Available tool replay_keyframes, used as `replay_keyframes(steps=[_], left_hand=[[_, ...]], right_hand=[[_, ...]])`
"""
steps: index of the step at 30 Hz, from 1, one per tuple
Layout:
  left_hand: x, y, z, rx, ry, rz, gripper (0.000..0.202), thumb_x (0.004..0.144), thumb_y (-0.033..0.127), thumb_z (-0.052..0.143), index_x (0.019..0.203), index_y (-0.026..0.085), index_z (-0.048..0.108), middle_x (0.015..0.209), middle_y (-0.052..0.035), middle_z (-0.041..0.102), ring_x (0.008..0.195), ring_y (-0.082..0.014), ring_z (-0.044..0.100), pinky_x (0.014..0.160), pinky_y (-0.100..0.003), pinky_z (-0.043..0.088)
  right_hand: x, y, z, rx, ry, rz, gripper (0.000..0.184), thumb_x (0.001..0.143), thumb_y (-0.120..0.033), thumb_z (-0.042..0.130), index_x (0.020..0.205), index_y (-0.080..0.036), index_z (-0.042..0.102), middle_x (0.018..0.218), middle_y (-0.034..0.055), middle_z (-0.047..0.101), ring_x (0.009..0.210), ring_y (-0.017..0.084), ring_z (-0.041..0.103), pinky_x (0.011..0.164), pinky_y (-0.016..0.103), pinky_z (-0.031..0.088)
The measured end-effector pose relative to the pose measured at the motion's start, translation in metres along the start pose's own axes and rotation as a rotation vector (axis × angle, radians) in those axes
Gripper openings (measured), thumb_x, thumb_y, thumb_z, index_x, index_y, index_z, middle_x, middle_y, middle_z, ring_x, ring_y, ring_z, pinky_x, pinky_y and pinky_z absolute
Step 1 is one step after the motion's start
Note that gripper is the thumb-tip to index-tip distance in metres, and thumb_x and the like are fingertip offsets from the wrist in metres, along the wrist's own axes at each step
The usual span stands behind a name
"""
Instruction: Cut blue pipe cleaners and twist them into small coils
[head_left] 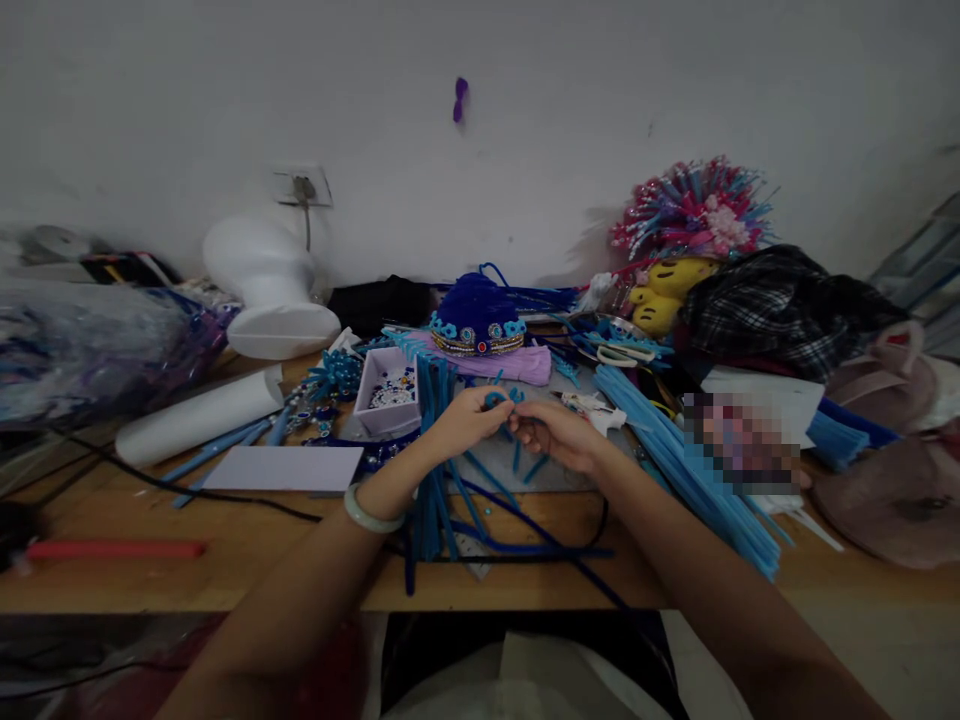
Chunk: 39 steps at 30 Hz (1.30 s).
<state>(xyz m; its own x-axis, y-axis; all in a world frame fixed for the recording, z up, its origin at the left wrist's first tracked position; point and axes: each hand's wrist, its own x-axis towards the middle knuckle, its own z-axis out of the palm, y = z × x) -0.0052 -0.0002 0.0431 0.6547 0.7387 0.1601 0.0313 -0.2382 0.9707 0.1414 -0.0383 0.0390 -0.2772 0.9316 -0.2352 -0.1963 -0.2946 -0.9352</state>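
Note:
Near the middle of the table my left hand (471,420) is closed on a short blue pipe cleaner (495,398) bent into a loop. My right hand (559,432) meets it from the right, fingers pinched on the same piece; its far end is hidden by the fingers. Behind both hands stands a dark blue fuzzy headpiece (480,310) with a beaded band. Under my left wrist lies a bundle of light blue pipe cleaners (431,500). Several loose blue stems lie on a grey mat (566,478) below the hands.
A pale box (364,415) of beads sits left of the hands, near a white foam head (262,280) and a paper roll (199,415). More blue pipe cleaners (705,480) lie to the right. A black cable (225,500) crosses the left side.

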Motion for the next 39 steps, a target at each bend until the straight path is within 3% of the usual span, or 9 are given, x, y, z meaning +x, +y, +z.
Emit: replay_keyframes(steps=[12,15,19,22,24,26,28,32,39], left_hand=[[0.003,-0.009,0.007,-0.090,0.083,-0.060,0.024,0.069,0.035,0.052,0.058,0.015,0.044,0.040,0.0083,0.033,0.036,-0.0026,0.027,0.038,-0.018,0.020],[0.005,-0.012,0.011,-0.273,0.132,-0.130,0.024,0.067,0.034,0.055,0.057,0.016,0.041,0.038,0.0096,0.030,0.032,-0.0019,0.026,0.036,-0.018,0.019],[0.005,-0.014,0.014,-0.502,0.158,-0.227,0.025,0.064,0.029,0.058,0.055,0.016,0.039,0.038,0.0098,0.029,0.031,-0.0007,0.024,0.035,-0.016,0.018],[0.004,-0.016,0.015,-0.655,0.119,-0.308,0.023,0.063,0.024,0.058,0.053,0.015,0.039,0.040,0.0100,0.028,0.031,0.0007,0.021,0.035,-0.015,0.015],[0.005,-0.017,0.014,-0.702,0.083,-0.334,0.021,0.062,0.023,0.057,0.054,0.015,0.039,0.040,0.0103,0.027,0.032,0.0010,0.019,0.035,-0.015,0.014],[0.005,-0.017,0.013,-0.658,0.069,-0.306,0.023,0.064,0.025,0.056,0.054,0.015,0.038,0.040,0.0102,0.027,0.032,0.0004,0.019,0.035,-0.015,0.014],[0.004,-0.015,0.012,-0.517,0.076,-0.228,0.025,0.067,0.029,0.055,0.054,0.016,0.037,0.039,0.0100,0.027,0.032,-0.0009,0.021,0.036,-0.017,0.017],[0.002,-0.010,0.004,-0.051,0.037,-0.050,0.023,0.072,0.035,0.050,0.060,0.015,0.047,0.043,0.0072,0.036,0.038,-0.0038,0.030,0.039,-0.018,0.022],[0.000,-0.005,-0.010,0.239,-0.107,0.067,0.026,0.076,0.036,0.044,0.065,0.014,0.054,0.050,0.0046,0.042,0.046,-0.0061,0.035,0.045,-0.020,0.027]], right_hand=[[0.005,0.004,-0.002,-0.043,0.141,-0.042,0.013,0.059,-0.026,0.058,0.058,-0.014,0.054,0.054,-0.0037,0.049,0.045,0.004,0.038,0.042,0.019,0.026],[0.008,0.009,-0.001,-0.252,0.261,-0.227,0.010,0.061,-0.025,0.056,0.060,-0.015,0.055,0.051,-0.0048,0.047,0.045,0.006,0.038,0.045,0.021,0.030],[0.008,0.016,-0.001,-0.764,0.439,-0.677,0.007,0.065,-0.018,0.050,0.067,-0.016,0.057,0.066,0.0011,0.057,0.064,0.013,0.050,0.063,0.026,0.039],[0.006,0.019,-0.006,-1.105,0.393,-0.926,0.011,0.070,-0.017,0.047,0.072,-0.017,0.058,0.078,0.0059,0.060,0.077,0.016,0.052,0.072,0.030,0.039],[0.005,0.017,-0.008,-1.167,0.324,-0.970,0.012,0.071,-0.018,0.047,0.075,-0.018,0.058,0.084,0.0071,0.061,0.082,0.017,0.052,0.076,0.031,0.039],[0.005,0.013,-0.009,-1.044,0.319,-0.864,0.011,0.070,-0.021,0.048,0.073,-0.018,0.058,0.081,0.0061,0.061,0.079,0.016,0.052,0.074,0.031,0.039],[0.006,0.009,-0.008,-0.764,0.308,-0.599,0.012,0.070,-0.025,0.049,0.068,-0.017,0.057,0.070,0.0037,0.059,0.067,0.014,0.052,0.063,0.028,0.040],[0.006,0.004,-0.009,-0.240,0.088,-0.113,0.021,0.067,-0.034,0.053,0.063,-0.015,0.058,0.063,0.0012,0.056,0.052,0.009,0.047,0.047,0.021,0.033],[0.007,0.009,-0.014,-0.064,-0.078,-0.020,0.015,0.062,-0.028,0.061,0.064,-0.013,0.059,0.060,-0.0016,0.052,0.050,0.005,0.041,0.043,0.017,0.028]])
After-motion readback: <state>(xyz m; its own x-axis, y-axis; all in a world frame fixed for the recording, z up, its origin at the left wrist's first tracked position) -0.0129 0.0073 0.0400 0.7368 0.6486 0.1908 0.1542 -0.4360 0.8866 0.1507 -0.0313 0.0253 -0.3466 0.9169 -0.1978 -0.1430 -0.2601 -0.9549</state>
